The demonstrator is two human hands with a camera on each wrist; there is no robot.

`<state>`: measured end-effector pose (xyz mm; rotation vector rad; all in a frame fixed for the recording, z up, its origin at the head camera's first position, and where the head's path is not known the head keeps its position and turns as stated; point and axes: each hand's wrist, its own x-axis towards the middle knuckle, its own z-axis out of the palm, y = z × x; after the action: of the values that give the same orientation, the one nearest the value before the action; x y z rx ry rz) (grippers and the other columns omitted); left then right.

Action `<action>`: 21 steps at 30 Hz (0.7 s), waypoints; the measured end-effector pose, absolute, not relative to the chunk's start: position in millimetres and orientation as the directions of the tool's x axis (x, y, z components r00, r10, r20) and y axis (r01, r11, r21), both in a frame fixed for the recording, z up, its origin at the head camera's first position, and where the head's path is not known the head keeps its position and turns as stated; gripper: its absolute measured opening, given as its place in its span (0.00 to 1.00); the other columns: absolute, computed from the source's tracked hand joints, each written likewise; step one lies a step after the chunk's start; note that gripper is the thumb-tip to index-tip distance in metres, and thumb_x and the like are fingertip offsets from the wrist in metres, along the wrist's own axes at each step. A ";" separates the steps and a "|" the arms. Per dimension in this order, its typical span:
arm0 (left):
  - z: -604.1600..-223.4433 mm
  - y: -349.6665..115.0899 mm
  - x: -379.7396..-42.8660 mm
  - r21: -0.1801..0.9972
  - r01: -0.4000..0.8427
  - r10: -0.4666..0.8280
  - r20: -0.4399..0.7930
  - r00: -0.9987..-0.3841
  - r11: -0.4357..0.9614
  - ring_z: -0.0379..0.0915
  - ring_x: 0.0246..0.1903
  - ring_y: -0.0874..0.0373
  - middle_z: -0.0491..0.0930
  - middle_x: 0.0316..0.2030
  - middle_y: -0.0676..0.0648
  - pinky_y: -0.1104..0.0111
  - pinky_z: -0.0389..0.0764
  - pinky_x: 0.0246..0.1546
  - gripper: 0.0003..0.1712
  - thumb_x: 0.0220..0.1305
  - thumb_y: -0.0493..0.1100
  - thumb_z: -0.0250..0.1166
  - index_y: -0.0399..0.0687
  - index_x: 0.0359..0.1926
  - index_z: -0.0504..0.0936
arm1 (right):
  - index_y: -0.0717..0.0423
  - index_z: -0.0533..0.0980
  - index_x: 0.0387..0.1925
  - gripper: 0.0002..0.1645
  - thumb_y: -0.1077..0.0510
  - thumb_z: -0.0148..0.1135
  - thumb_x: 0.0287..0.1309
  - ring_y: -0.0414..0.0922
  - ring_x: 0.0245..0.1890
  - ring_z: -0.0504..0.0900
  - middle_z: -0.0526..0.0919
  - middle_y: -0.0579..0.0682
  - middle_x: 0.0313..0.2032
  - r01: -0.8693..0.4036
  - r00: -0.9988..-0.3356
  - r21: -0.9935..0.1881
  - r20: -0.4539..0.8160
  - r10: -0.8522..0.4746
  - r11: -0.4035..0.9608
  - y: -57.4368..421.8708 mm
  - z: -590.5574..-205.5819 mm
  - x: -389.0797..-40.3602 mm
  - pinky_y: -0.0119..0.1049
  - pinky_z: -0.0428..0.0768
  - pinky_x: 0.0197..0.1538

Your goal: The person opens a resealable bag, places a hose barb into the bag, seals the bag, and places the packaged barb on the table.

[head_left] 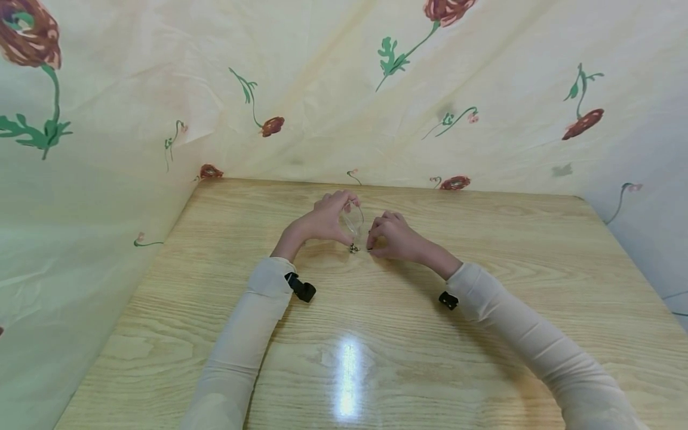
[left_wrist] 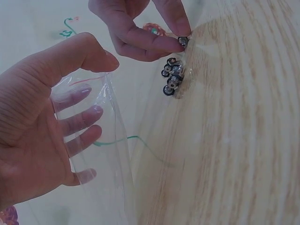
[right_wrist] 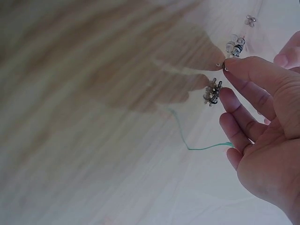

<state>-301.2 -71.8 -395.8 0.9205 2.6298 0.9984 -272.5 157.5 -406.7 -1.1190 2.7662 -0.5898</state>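
Cream sleeves (head_left: 231, 352), a black device (head_left: 304, 291) at each cuff, rise from lower left and lower right over a wood-grain desk (head_left: 408, 334). At centre frame, the right hand (head_left: 396, 237) pinches a small metallic piece (left_wrist: 183, 41) between thumb and finger, just beside a cluster of similar pieces (head_left: 353, 248) on the desk. Slightly left, the left hand (head_left: 324, 221) holds a clear plastic bag (head_left: 353, 220) between bowed thumb and spread fingers. Flowered cloth (head_left: 322, 77) fills the upper frame.

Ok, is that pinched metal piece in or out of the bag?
Out: the right hand pinches the metal piece apart from the plastic bag.
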 end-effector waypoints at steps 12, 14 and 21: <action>-395.0 -71.6 -301.4 0.658 0.480 0.608 0.042 -0.793 0.581 0.60 0.53 0.46 0.70 0.53 0.44 0.48 0.55 0.58 0.42 0.49 0.42 0.75 0.46 0.65 0.66 | 0.51 0.87 0.29 0.03 0.63 0.73 0.53 0.50 0.43 0.68 0.84 0.49 0.37 -0.648 -0.727 -0.391 0.060 -0.684 0.654 158.6 -406.3 -272.0 0.62 0.60 0.62; -394.8 -71.8 -301.2 0.658 0.480 0.609 0.042 -0.792 0.580 0.61 0.52 0.46 0.70 0.52 0.44 0.48 0.55 0.58 0.42 0.49 0.42 0.75 0.45 0.65 0.66 | 0.51 0.87 0.29 0.04 0.63 0.73 0.53 0.50 0.43 0.68 0.84 0.49 0.37 -0.646 -0.729 -0.390 0.061 -0.682 0.656 158.6 -406.1 -272.0 0.63 0.59 0.63; -394.6 -72.2 -300.5 0.656 0.483 0.610 0.044 -0.791 0.580 0.60 0.51 0.46 0.69 0.51 0.45 0.48 0.55 0.57 0.40 0.50 0.43 0.75 0.50 0.62 0.66 | 0.50 0.86 0.29 0.03 0.62 0.73 0.53 0.50 0.43 0.69 0.84 0.49 0.37 -0.650 -0.729 -0.379 0.066 -0.681 0.658 158.2 -405.8 -271.9 0.63 0.61 0.62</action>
<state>-300.5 -72.2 -394.6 0.9176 2.6230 1.0034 -271.9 158.2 -405.8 -1.1208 2.7861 -0.5877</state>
